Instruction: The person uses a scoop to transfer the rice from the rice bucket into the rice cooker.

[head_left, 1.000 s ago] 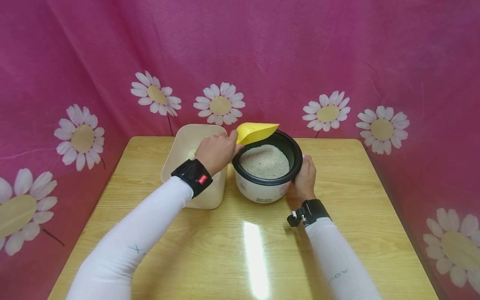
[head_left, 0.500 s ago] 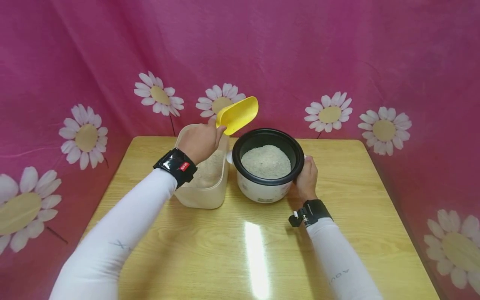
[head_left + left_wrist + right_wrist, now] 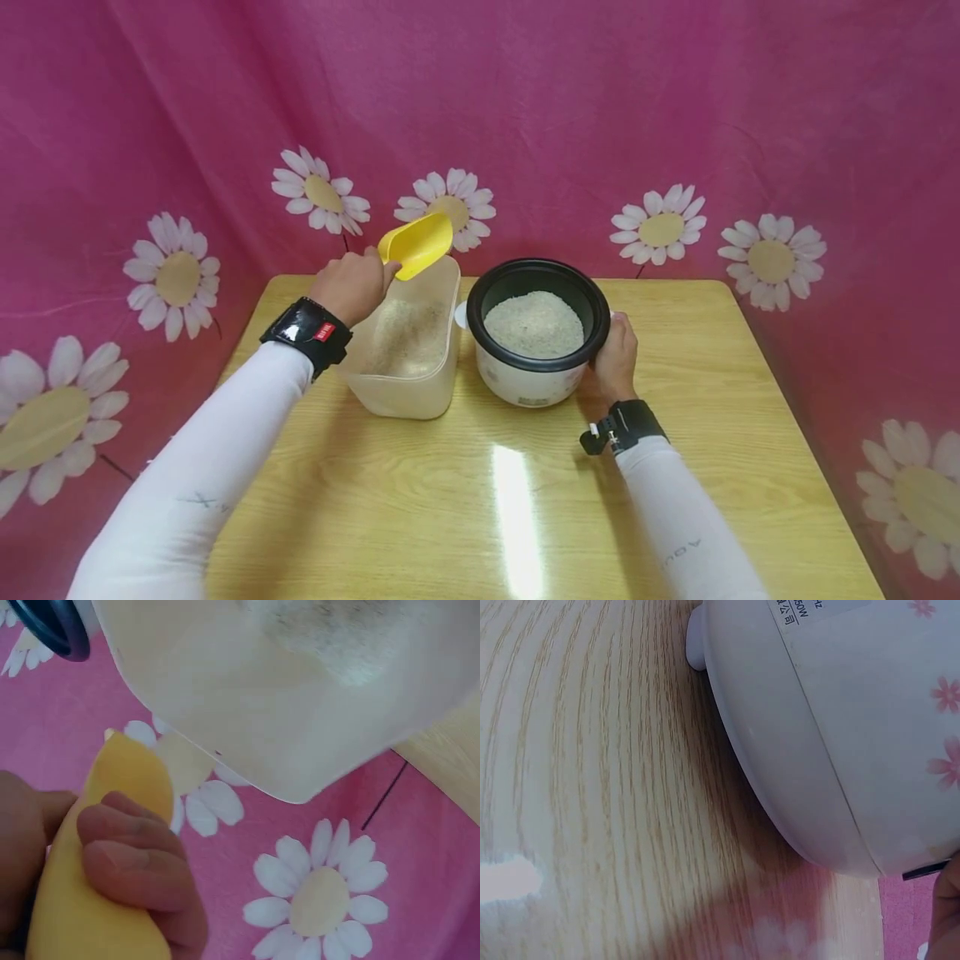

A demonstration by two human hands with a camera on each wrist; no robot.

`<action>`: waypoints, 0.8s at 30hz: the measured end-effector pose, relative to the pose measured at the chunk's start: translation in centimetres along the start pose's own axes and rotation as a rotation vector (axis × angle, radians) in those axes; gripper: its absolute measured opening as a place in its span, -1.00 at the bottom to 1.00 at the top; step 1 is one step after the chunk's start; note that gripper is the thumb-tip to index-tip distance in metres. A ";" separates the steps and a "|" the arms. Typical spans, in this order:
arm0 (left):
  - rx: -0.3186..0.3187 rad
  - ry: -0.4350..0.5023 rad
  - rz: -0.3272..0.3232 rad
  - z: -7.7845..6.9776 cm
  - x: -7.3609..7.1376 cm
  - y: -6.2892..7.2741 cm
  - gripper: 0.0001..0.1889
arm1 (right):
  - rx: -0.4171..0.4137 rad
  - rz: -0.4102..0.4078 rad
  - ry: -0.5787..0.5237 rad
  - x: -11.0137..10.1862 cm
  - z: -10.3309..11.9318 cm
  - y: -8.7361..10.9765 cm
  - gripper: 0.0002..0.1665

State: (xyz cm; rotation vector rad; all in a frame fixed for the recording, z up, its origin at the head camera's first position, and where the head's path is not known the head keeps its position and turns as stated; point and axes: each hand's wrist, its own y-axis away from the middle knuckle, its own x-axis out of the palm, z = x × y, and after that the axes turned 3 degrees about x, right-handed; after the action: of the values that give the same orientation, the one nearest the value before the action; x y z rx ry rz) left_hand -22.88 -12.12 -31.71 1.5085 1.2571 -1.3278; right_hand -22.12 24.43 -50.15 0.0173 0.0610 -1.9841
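My left hand (image 3: 351, 285) grips a yellow scoop (image 3: 418, 243), held above the back of a cream plastic bin (image 3: 405, 396). The scoop's hollow side faces up and shows no rice. In the left wrist view, curled fingers (image 3: 139, 862) wrap the yellow scoop (image 3: 97, 930). Rice (image 3: 405, 333) lies in the bin's bottom. To the right stands a white rice cooker (image 3: 525, 387) with a black rim and a mound of rice (image 3: 534, 325) inside. My right hand (image 3: 617, 358) holds the cooker's right side at its handle; its fingers are mostly hidden.
Bin and cooker stand side by side on a light wooden table (image 3: 420, 500) with a bright reflection in front. A pink curtain (image 3: 525, 125) with printed daisies rises behind and at both sides. The cooker has a white handle (image 3: 461, 315) on its left, facing the bin.
My left hand has swung the yellow scoop left from over the rice cooker to above the bin, the scoop turning hollow side up. My right hand stays at the cooker.
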 end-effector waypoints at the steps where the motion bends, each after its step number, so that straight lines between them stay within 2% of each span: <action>1: -0.005 0.001 0.010 0.2 -0.1 0.2 -0.54 | 0.000 0.001 -0.003 -0.1 -0.1 0.0 -0.62; 6: -0.042 0.012 0.074 0.8 0.0 0.4 -0.54 | 0.019 0.029 -0.019 -0.4 1.6 0.9 -0.63; 11: -0.040 -0.037 0.150 1.3 0.4 0.4 -0.54 | 0.039 0.029 -0.028 -0.3 0.3 0.0 -0.65; 15: -0.039 -0.052 0.228 1.6 1.0 0.4 -0.56 | 0.022 -0.012 -0.011 -0.2 -0.9 -0.7 -0.65; 18: -0.037 -0.067 0.275 1.7 1.6 0.5 -0.59 | 0.012 -0.026 -0.014 -0.2 -1.4 -0.8 -0.65; 24: -0.005 -0.144 0.353 1.7 2.8 0.6 -0.67 | 0.028 0.004 -0.042 0.0 -1.7 -0.4 -0.62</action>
State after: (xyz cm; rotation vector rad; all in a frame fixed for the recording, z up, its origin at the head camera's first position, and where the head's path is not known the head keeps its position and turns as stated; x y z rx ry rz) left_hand -22.72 -13.35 -34.83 1.5183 0.8564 -1.1736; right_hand -22.53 24.73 -51.80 -0.0063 0.0061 -1.9803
